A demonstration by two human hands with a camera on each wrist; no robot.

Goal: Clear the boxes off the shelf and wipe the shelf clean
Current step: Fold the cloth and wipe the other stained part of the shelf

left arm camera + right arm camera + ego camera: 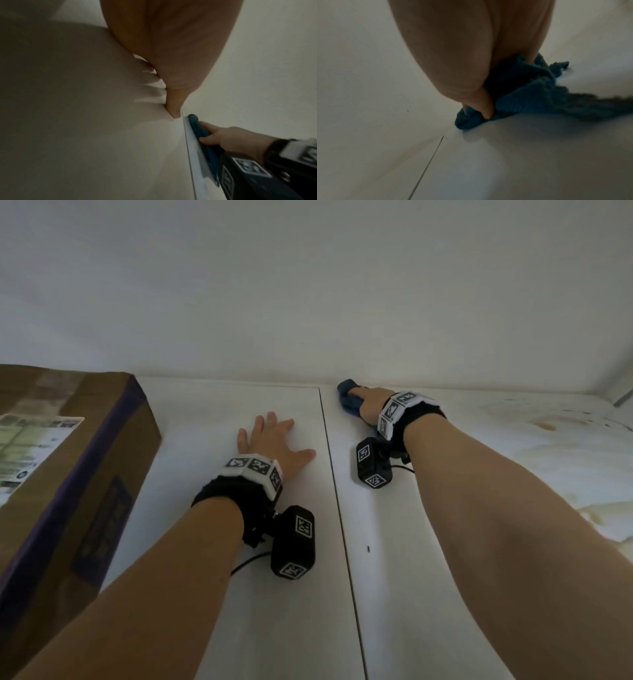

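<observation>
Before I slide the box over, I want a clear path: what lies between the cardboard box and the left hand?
Only bare white shelf between the cardboard box and the left hand, as the head view shows.

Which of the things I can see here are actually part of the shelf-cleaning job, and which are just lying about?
Part of the job:
- white shelf, being wiped
- blue cloth, gripped by the right hand near the back wall
- cardboard box, not yet cleared off
- left hand, flat on the shelf
- yellowish stains at the right

Just lying about:
- nothing that I can see
</observation>
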